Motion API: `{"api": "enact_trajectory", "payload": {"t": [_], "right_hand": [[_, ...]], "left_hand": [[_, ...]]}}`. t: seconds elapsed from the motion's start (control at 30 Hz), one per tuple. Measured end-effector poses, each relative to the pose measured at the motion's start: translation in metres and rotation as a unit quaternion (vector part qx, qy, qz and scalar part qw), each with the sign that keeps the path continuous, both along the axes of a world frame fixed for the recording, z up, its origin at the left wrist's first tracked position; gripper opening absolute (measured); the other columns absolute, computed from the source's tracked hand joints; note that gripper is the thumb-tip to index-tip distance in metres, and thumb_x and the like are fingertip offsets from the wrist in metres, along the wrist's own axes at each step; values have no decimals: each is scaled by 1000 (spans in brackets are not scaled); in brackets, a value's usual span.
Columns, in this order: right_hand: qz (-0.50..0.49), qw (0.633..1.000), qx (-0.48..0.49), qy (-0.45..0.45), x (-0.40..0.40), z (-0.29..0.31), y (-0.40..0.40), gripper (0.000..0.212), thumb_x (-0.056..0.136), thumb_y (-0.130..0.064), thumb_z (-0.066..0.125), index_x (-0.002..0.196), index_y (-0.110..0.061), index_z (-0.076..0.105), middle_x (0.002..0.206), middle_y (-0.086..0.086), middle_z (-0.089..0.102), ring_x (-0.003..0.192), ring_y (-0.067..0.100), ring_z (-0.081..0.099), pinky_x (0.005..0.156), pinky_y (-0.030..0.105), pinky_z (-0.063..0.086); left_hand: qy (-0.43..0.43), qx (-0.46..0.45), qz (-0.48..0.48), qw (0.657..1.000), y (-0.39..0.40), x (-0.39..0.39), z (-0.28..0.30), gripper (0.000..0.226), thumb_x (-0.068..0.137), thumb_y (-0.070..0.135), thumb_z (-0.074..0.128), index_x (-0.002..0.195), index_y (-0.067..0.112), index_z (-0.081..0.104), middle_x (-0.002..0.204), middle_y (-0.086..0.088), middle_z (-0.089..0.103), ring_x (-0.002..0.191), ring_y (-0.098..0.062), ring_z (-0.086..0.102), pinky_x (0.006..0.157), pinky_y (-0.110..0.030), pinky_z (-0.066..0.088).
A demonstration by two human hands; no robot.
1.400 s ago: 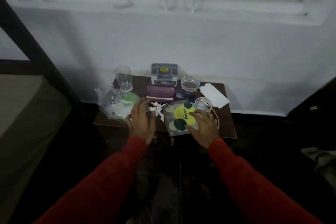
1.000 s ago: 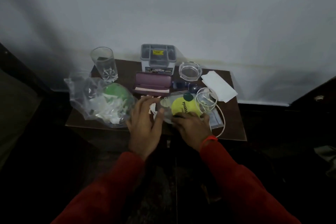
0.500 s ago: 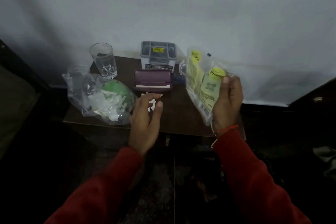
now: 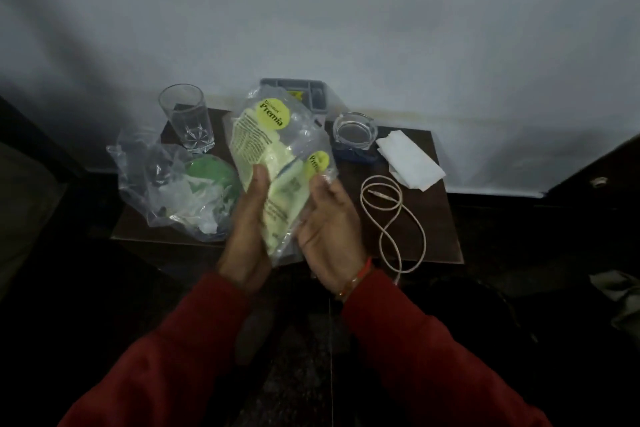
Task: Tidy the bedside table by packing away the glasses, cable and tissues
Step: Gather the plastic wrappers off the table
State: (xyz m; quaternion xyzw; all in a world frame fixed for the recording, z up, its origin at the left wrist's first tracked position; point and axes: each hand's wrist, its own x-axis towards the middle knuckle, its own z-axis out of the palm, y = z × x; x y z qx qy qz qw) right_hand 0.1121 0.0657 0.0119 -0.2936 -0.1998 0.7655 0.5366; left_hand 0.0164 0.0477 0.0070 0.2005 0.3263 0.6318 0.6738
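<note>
I hold a clear tissue packet with yellow-green "Premia" labels upright above the dark bedside table. My left hand grips its left edge and my right hand grips its right edge. A pale cable lies in loose loops on the table's right part. A white tissue lies flat at the back right corner. The packet hides the glasses case and the table's middle.
A crumpled clear plastic bag with a green lid inside overhangs the table's left edge. A drinking glass stands at the back left, a grey organiser box at the back, a glass ashtray beside it.
My right hand has brought the packet from the right toward the middle, and my left hand has risen from the table and taken hold of it too. The cable now lies uncovered.
</note>
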Motion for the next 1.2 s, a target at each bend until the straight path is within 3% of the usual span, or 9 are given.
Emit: {"api": "enact_trajectory", "payload": {"t": [0.17,0.3,0.4,0.57,0.73,0.87,0.97,1.07,1.2], "right_hand": [[30,971,107,-211,-8,-19,1,21,99,-7,55,119,-3,62,89,-3,73,82,8,69,73,26,59],[63,885,223,-403,-9,-27,15,17,97,-20,62,107,-11,72,91,-2,75,81,7,67,76,34,54],[-21,850,224,-477,-4,-36,33,12,96,-27,62,91,-22,72,73,-9,67,67,6,60,68,39,53],[-73,735,295,-606,-5,-56,54,17,90,-4,64,105,-6,71,100,11,69,92,24,67,89,45,53],[93,579,371,-720,-21,-79,60,47,93,-34,63,138,-20,56,138,7,53,120,34,50,105,44,40],[176,456,383,-784,-30,-96,59,50,98,-28,55,146,-30,45,155,3,34,126,39,37,104,47,39],[150,483,415,-756,-26,-97,64,33,94,-4,53,123,-13,66,135,13,53,111,39,50,99,42,39],[119,543,423,-715,-12,-85,70,25,86,11,56,100,0,74,108,20,66,99,37,63,95,37,46],[7,793,261,-550,-3,-39,75,18,84,6,68,92,-9,76,82,10,74,71,22,66,66,34,52]], "left_hand": [[54,-20,8,998,-1,-23,3,48,97,38,57,132,6,63,135,-23,62,125,-35,61,103,-45,51],[99,-90,109,985,1,-36,5,25,97,11,56,118,0,64,100,-23,68,85,-30,71,75,-40,58],[48,-94,184,977,5,-61,12,33,100,8,48,131,2,54,108,-19,67,105,-40,64,103,-59,44],[45,-99,292,950,4,-88,13,32,97,8,55,130,7,59,120,-24,66,114,-43,64,91,-57,56],[57,-127,284,949,3,-87,6,37,96,9,54,132,4,59,113,-24,71,99,-36,72,87,-59,57],[69,-128,273,951,5,-87,2,36,95,10,55,131,2,60,127,-33,63,115,-48,64,94,-73,46],[56,-131,237,961,5,-89,-2,26,94,11,54,118,5,64,120,-32,63,108,-48,64,96,-75,43],[55,-137,189,971,4,-88,-2,26,96,18,53,117,7,63,112,-26,61,95,-38,64,93,-57,54],[85,-123,196,969,9,-78,-4,35,99,16,54,131,3,59,109,-19,68,97,-36,66,98,-56,49]]}}
